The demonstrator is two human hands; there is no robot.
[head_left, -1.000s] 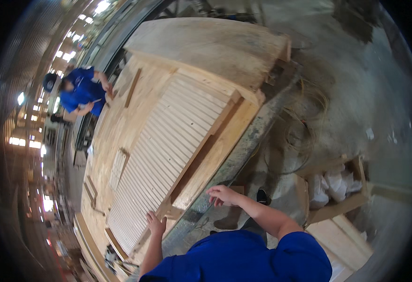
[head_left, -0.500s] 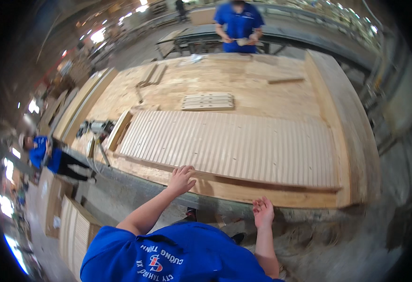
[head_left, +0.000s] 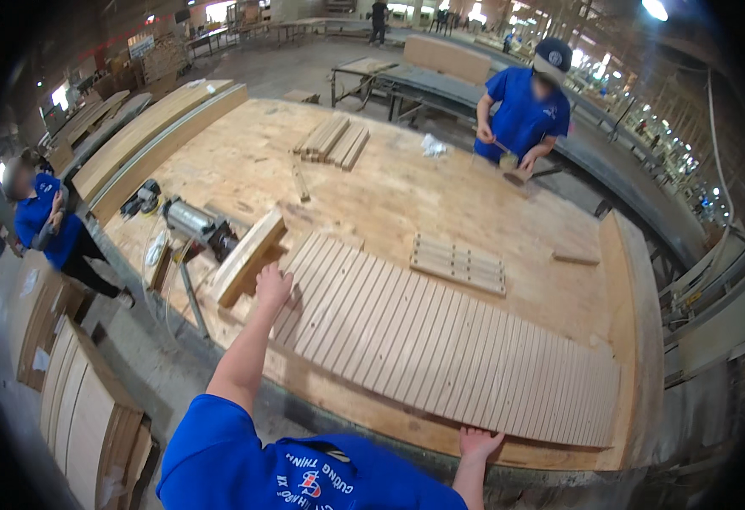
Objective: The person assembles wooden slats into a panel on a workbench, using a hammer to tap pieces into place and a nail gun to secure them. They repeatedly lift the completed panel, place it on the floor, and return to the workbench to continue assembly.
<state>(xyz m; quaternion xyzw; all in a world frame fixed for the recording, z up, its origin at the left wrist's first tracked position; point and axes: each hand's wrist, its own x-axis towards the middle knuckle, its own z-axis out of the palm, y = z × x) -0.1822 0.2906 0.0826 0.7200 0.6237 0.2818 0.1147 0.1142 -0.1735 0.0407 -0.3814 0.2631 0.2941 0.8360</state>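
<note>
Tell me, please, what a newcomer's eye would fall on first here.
The long, pale slatted panel would likely catch the eye first, lying across the near part of the wooden tabletop. Next might come the grey cylindrical tool at the tabletop's left, and the blue-shirted co-worker standing beyond its far right side.

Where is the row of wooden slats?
In the head view, the row of wooden slats lies right of centre on the worktable, with the left hand at its left end and the right hand at its near edge.
</note>
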